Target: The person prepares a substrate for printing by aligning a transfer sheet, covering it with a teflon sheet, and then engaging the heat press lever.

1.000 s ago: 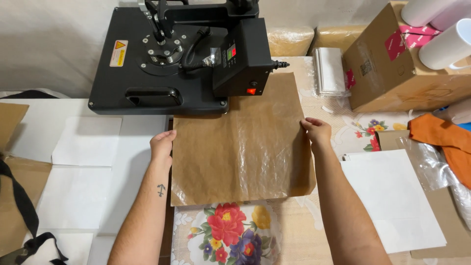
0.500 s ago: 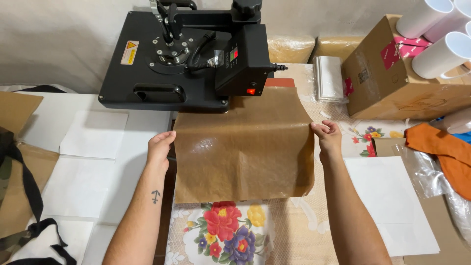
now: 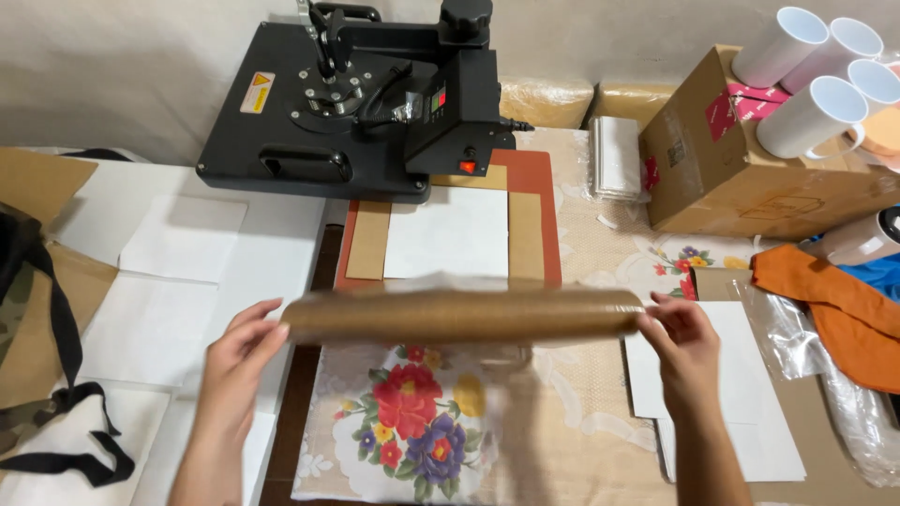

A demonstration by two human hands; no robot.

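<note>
Head view: a brown parchment sheet (image 3: 464, 316) is held up edge-on above the table, seen as a blurred horizontal band at the centre of the frame. Its left end is pinched by the left hand (image 3: 234, 361), at 8 o'clock from centre; its right end is gripped by the right hand (image 3: 682, 351), at 4 o'clock. Both hands are closed on the sheet, fingers curled around its ends.

Directly beyond the sheet, towards 12 o'clock, a red-brown press platen (image 3: 536, 178) is uncovered, with a white sheet (image 3: 448, 232) lying on it between two tan strips (image 3: 369, 241). A black heat press (image 3: 361, 103), its upper plate swung to the left, stands at 11 o'clock.

Below the parchment, at 6 o'clock, a floral-printed cloth (image 3: 408, 422) is laid flat. White paper sheets (image 3: 183, 239) are spread at 9 o'clock, and a black-strapped bag (image 3: 52, 412) lies at 8 o'clock. A cardboard box (image 3: 750, 173) is placed at 2 o'clock, with white mugs (image 3: 811, 117) resting on it. An orange cloth (image 3: 830, 314) is noted at 3 o'clock, beside clear plastic film (image 3: 783, 328).
</note>
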